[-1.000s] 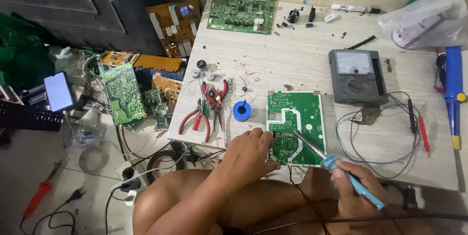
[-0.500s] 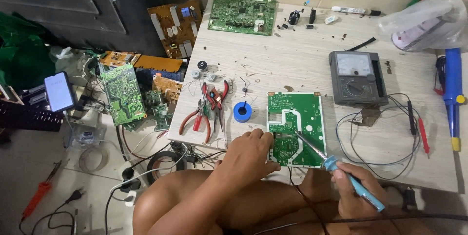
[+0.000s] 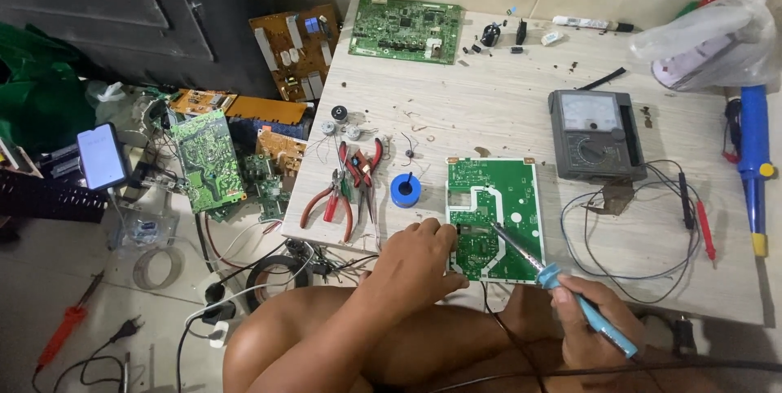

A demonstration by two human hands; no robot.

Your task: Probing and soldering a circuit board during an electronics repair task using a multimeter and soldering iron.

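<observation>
Head view: left hand point(image 3: 419, 259) pinches the green circuit board's point(image 3: 509, 197) near-left edge; right hand point(image 3: 590, 328) grips a blue soldering iron point(image 3: 562, 291), tip touching that board.

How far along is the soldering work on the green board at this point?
Set up: green circuit board lies flat on the table, solder spool beside it. In hand: left hand steadies the board's edge; right hand holds the soldering iron, tip on the board. What remains cannot be judged.
</observation>
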